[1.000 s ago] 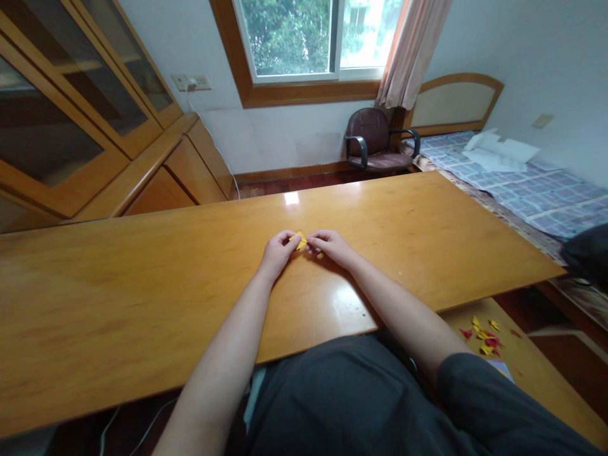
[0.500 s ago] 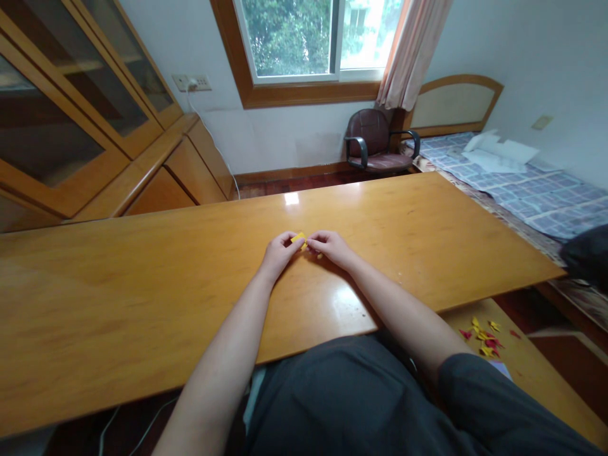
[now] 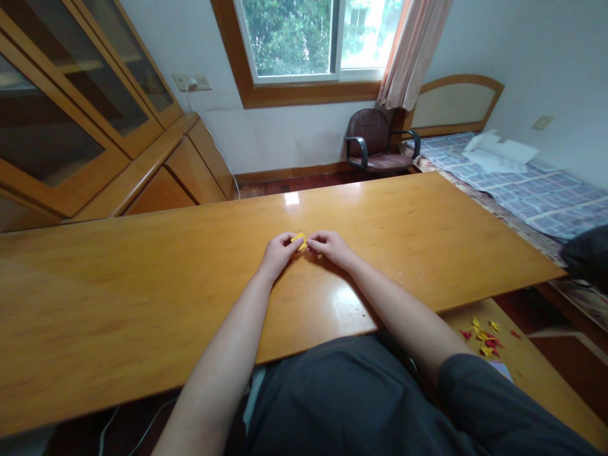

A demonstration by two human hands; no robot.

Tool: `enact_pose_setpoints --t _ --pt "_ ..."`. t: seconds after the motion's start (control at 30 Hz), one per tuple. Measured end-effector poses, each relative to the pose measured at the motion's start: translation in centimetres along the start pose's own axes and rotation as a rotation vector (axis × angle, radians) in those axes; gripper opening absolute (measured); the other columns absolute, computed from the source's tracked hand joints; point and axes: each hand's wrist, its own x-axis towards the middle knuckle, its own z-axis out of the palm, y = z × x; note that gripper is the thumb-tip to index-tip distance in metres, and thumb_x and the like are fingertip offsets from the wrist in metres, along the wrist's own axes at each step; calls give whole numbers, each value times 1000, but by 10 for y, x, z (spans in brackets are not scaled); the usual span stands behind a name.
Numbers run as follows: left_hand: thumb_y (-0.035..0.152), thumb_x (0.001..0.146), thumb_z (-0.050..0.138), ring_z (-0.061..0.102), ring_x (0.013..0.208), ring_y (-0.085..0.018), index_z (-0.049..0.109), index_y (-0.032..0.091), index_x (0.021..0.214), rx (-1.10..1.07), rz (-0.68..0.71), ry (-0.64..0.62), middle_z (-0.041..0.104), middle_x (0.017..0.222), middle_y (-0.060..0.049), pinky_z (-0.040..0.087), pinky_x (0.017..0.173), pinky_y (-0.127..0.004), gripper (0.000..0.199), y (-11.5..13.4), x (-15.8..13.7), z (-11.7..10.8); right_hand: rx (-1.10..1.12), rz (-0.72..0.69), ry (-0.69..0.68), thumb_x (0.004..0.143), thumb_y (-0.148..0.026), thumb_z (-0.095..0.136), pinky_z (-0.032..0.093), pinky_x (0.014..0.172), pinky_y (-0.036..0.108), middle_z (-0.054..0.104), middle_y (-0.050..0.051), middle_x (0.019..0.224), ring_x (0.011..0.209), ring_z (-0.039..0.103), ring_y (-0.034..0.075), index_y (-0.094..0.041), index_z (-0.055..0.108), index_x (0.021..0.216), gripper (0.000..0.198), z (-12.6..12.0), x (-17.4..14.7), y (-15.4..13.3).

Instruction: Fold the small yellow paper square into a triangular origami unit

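Observation:
A small folded piece of yellow paper (image 3: 299, 238) is held between my two hands, just above the middle of the wooden table (image 3: 142, 285). My left hand (image 3: 279, 252) pinches its left side between thumb and fingers. At its right end, the fingertips of my right hand (image 3: 330, 246) are closed on it. My fingers cover part of the paper, so its full shape is hidden.
On a lower surface (image 3: 546, 380) at the right lie several yellow and red folded paper pieces (image 3: 487, 339), with a pale purple sheet (image 3: 501, 369) beside them. A brown armchair (image 3: 370, 136) and a bed (image 3: 536, 190) stand beyond the table.
Hardly anything differs; both hands stay in the same place with the yellow paper between them, its angle shifted very slightly.

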Motion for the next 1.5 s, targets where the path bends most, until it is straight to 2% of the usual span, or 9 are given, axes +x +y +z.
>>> enact_pose_setpoints --t 0.3,0.63,1.0,1.3,1.5 --pt "48 73 71 53 63 -12 66 15 74 -2 6 5 62 69 0 40 63 -23 33 -1 0 0 12 -12 -16 76 -47 65 43 55 21 65 1 68 60 56 11 -13 65 79 33 -1 1 3" --pt "46 71 72 52 64 -13 66 16 71 28 5 12 62 68 0 40 64 -24 31 0 1 1 -5 -27 4 73 -55 67 42 51 21 60 0 62 56 53 10 -13 63 74 42 3 2 3" --pt "48 72 71 48 58 -11 64 16 67 -18 -23 -7 57 61 1 38 58 -24 34 6 -1 1 -14 -26 -10 75 -43 64 41 53 22 62 0 64 56 54 10 -14 63 75 30 1 1 3" --pt "49 74 70 48 58 -11 64 15 68 -39 -23 2 57 61 2 37 59 -24 35 0 1 -2 -3 -5 -54 77 -42 64 42 54 21 66 1 68 58 56 10 -13 65 80 30 -3 1 3" --pt "47 74 69 47 59 -11 62 15 68 -69 -7 23 55 61 2 37 59 -23 33 2 1 -1 64 -6 -40 75 -45 65 43 58 22 67 2 71 60 57 10 -14 65 76 32 -2 1 0"
